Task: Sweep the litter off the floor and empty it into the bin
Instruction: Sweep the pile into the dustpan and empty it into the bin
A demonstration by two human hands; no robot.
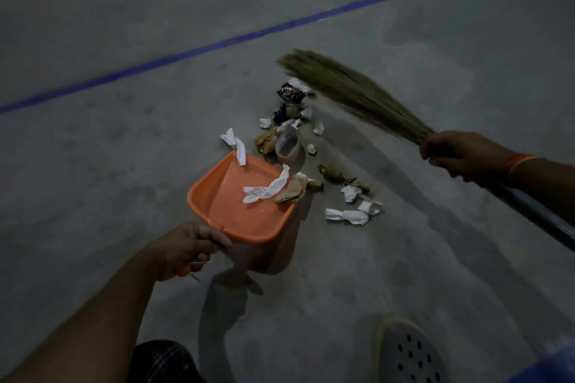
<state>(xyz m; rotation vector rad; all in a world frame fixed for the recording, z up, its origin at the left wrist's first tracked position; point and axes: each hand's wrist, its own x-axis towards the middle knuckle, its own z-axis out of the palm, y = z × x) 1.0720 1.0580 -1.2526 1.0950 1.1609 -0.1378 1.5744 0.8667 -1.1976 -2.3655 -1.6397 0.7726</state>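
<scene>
Two hands at work, listed left to right. Left hand (189,247), lower centre-left: fingers curled round the handle of an orange dustpan (236,208) tilted on the grey floor (124,165). Litter (298,146), centre: white paper scraps, wrappers and a paper cup (289,148), one scrap inside the pan. Right hand (460,155), right edge: gripping a grass broom (351,90), bristles beside the pile.

Grey concrete floor (124,180) with a blue line (217,45) carries scattered litter (347,216) beside an orange dustpan (236,205).
</scene>
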